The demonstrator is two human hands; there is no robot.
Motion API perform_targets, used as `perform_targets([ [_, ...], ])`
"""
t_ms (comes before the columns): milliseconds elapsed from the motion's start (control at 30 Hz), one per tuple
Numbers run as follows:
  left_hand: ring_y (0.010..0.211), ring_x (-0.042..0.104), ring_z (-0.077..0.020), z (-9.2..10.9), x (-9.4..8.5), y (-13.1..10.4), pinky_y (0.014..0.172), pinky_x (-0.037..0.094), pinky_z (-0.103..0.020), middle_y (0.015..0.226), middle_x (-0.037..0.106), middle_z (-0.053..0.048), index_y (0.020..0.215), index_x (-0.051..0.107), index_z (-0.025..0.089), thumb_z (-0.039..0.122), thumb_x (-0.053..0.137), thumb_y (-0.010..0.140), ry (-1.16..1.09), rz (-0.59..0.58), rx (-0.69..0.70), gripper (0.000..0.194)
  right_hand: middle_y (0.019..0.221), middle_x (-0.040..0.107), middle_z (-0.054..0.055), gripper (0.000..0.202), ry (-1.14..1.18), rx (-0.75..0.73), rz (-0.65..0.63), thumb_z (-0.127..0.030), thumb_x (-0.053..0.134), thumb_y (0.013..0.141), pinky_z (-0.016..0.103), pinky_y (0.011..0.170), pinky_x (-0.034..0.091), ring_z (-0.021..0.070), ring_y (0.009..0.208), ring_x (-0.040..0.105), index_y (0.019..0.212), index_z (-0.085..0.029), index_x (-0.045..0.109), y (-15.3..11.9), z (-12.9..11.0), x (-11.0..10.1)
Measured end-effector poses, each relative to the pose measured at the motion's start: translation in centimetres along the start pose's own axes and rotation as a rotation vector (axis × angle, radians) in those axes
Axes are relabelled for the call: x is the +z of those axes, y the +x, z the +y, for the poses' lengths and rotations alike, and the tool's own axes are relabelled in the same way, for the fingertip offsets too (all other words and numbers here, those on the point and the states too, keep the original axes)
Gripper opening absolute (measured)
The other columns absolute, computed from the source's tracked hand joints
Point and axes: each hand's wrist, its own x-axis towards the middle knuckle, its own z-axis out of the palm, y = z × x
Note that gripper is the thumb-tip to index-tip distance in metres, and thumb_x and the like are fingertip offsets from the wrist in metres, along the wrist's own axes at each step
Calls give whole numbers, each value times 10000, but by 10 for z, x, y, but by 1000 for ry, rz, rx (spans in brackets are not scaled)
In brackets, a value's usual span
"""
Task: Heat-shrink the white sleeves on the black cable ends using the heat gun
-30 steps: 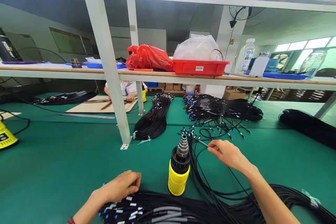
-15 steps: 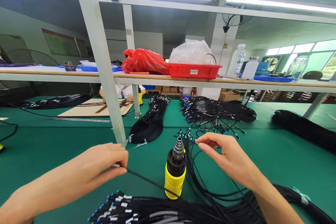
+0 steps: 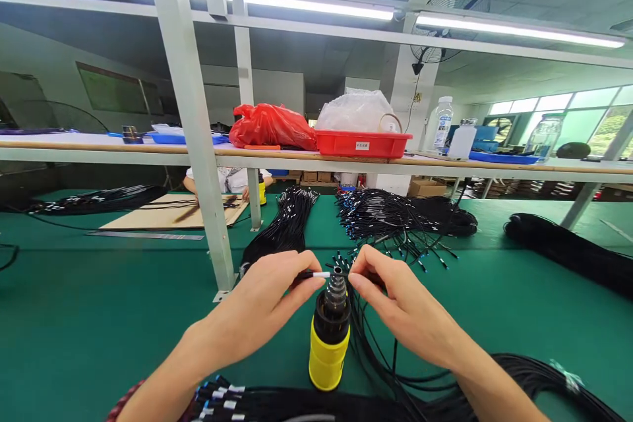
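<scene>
A thin black cable with a white sleeve [image 3: 321, 274] is stretched level across the metal nozzle tip of a yellow and black heat gun [image 3: 328, 353], which stands upright. My left hand [image 3: 264, 293] is closed in a pinch on the cable just left of the sleeve. On the other side of the nozzle, my right hand [image 3: 395, 300] pinches the same cable between thumb and fingertips. A bundle of black cables [image 3: 277, 402] with white labels and blue tips lies in front of the heat gun. Whether the sleeve touches the nozzle, I cannot tell.
More black cable bundles [image 3: 279, 227] lie on the green table [image 3: 123, 316], with a large pile [image 3: 395, 211] at the back. A white post [image 3: 195, 119] rises left of centre. The shelf above holds a red tray [image 3: 361, 144]. A person [image 3: 227, 179] sits across the table.
Both hands have come together over the heat gun's nozzle: the left moved right and up, the right moved left. The white-sleeved cable is now held between them across the nozzle tip.
</scene>
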Motion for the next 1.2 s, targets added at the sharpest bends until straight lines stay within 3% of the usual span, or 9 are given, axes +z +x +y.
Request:
perform_targets([
  [100,709,499,-151,-9,1,-2,650,352,-255,777,580,32,890,560,247,423,364,987,-5,-16,-54,280,672,485,-59,223,-8,26,35,-307,458,962,249,525,307,110,592,393,759,-214,451,4,9,-1],
  [300,606,394,-137,-17,6,6,554,279,-261,648,480,39,706,499,210,454,373,968,-45,-7,-115,380,651,494,-50,239,-73,27,91,-327,513,916,243,521,321,113,578,404,717,-213,445,13,22,2],
  [467,581,319,-118,-19,13,11,523,236,-255,611,385,62,652,415,204,509,389,949,-147,23,-158,427,563,375,-75,270,-142,38,136,-355,550,881,236,491,253,104,527,325,681,-213,437,21,29,5],
  [700,598,392,-119,-24,23,15,547,291,-242,636,474,53,679,486,198,504,371,964,-268,59,-161,434,546,331,-82,328,-169,97,169,-396,580,847,237,493,229,101,520,289,641,-212,404,25,33,5],
  [1200,596,363,-116,-22,26,23,536,277,-244,645,485,56,695,518,190,454,481,920,-288,105,-203,349,557,371,-77,318,-175,101,205,-388,588,829,240,496,243,103,523,317,628,-211,417,27,40,7],
])
